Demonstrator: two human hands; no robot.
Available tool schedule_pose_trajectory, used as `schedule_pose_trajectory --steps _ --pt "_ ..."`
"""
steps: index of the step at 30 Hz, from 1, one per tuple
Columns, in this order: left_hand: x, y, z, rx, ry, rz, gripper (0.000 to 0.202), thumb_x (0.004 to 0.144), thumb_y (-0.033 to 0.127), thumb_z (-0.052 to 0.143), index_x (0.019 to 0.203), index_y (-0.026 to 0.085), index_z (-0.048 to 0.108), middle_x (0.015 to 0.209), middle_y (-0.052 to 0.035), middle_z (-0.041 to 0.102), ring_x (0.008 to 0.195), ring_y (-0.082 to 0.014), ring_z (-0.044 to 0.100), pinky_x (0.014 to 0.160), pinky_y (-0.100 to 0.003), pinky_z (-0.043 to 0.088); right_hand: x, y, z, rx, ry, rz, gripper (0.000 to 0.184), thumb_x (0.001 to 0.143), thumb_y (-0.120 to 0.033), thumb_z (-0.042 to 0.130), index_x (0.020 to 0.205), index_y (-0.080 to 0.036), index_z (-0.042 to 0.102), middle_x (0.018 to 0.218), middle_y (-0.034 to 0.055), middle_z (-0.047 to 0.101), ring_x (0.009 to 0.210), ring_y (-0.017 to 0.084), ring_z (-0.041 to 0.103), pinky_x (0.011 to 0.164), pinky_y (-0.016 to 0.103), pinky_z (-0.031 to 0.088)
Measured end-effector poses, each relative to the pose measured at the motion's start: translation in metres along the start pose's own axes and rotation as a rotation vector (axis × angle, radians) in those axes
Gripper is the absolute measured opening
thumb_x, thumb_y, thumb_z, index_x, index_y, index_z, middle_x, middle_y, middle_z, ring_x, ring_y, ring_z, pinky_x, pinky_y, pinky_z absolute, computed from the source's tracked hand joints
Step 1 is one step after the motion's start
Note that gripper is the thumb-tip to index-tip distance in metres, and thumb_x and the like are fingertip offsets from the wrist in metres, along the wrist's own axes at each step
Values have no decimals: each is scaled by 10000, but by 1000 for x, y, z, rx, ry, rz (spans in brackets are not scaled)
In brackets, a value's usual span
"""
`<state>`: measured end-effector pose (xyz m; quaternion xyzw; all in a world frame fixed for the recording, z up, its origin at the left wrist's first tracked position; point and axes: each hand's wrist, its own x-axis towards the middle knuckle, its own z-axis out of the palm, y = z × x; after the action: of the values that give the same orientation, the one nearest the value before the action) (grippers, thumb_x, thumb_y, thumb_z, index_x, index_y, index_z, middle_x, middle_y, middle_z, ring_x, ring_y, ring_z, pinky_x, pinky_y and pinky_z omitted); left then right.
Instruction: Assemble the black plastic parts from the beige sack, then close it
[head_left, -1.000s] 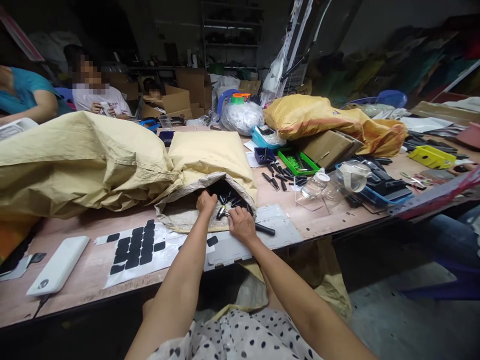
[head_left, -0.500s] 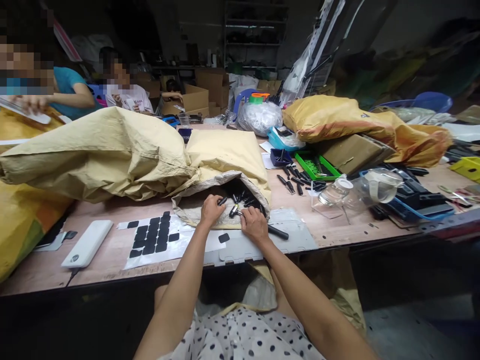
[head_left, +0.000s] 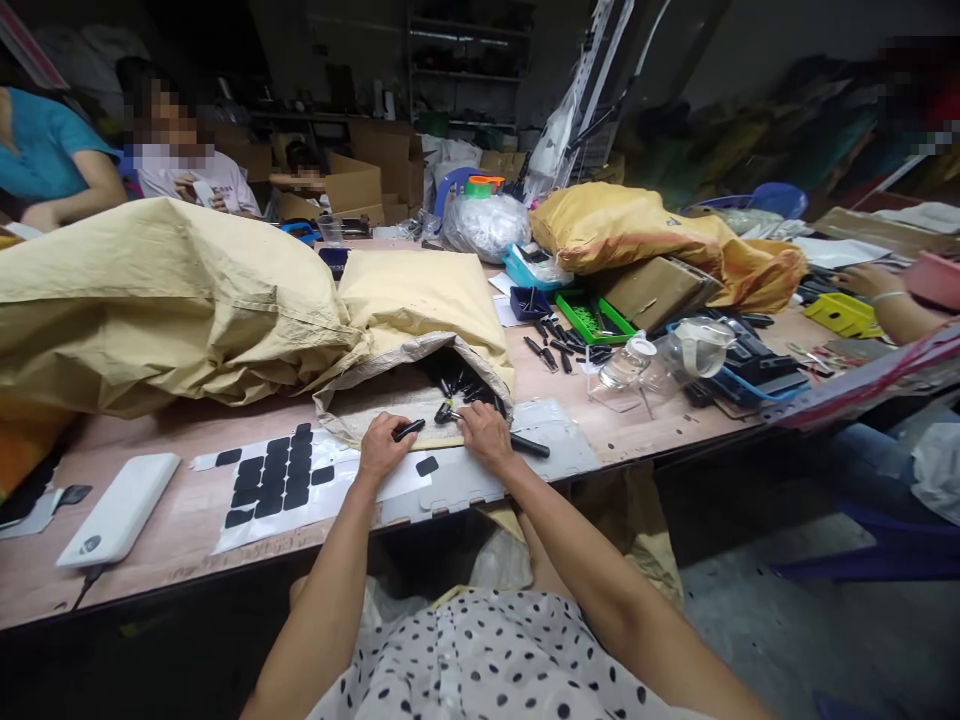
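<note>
Both hands are down at the mouth of the sack (head_left: pixel 375 395), a coarse woven bag, tan outside and paler grey at its folded lip, slumped open on the wooden table (head_left: pixel 180 545). The left hand (head_left: pixel 384 448) is curled shut around a short black rod (head_left: pixel 409 430), smooth and cylindrical, with one end poking out past the knuckles over the sack's lip. The right hand (head_left: pixel 486 437) sits just beside it, with its fingertips (head_left: pixel 463 420) pinched on a small black-and-silver piece (head_left: pixel 448 412) right at the sack's opening; the glint says metal, but the shape is too small to make out. Deeper in the dark mouth there is a jumble of loose black parts (head_left: pixel 466 385), slim and stick-like. Another black rod (head_left: pixel 529 446) lies flat by the right wrist, on a pale grey plastic panel (head_left: pixel 480 485) with rounded cut-outs along the table edge.

To the left of the hands lies a glossy clear sheet (head_left: pixel 225 530) carrying rows of matte black rounded-square pads (head_left: pixel 274 482), and one stray pad (head_left: pixel 427 466) lies near the left hand. Further left sits a smooth white slab-shaped power bank (head_left: pixel 118 521). Beyond the sack stand a green tray (head_left: pixel 592 320) and clear plastic jars (head_left: pixel 634 365).
</note>
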<state>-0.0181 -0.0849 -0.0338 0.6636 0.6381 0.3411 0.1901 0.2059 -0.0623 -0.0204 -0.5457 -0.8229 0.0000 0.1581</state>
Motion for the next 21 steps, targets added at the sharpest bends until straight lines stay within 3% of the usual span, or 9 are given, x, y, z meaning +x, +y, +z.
schedule_pose_trajectory --steps 11,21 --pt "1 -5 4 25 1 -5 125 767 288 699 874 266 760 857 -17 661 895 -218 614 835 -339 516 -4 -40 -14 231 26 -26 265 1012 -244 472 1149 -246 699 965 55 670 927 188 615 788 261 475" --pt "2 3 1 -18 -10 -51 140 729 215 710 859 259 735 895 -8 669 903 -211 617 824 -331 507 1 -37 -15 261 75 8 261 1009 -251 482 1141 -246 707 967 60 675 928 192 623 803 271 483"
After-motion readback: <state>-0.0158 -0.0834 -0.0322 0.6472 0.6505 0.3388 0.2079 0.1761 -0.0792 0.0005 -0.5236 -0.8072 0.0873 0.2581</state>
